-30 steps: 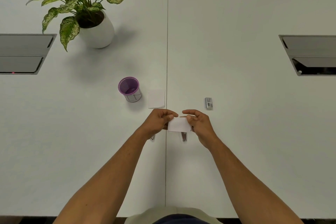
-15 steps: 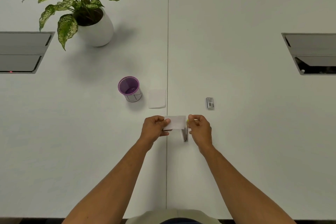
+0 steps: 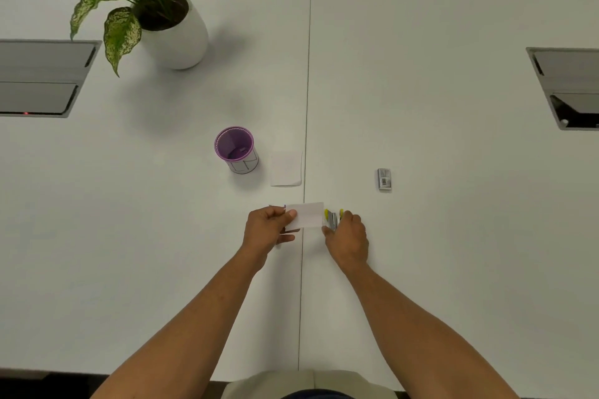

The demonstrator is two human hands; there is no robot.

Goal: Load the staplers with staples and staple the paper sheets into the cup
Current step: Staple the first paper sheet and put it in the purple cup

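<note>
The left hand [image 3: 270, 228] pinches the left end of a small paper slip [image 3: 308, 215] held just above the table [image 3: 453, 236], its long axis running left to right. The right hand [image 3: 348, 236] is closed around a yellow stapler [image 3: 332, 219] at the slip's right edge, nose pointing away from the person. The paper looks light and floppy, so I'd hold it near the stapled edge.

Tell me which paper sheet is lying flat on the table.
The paper sheet right of the purple cup; the other sheet is pinched in the left hand.
</note>
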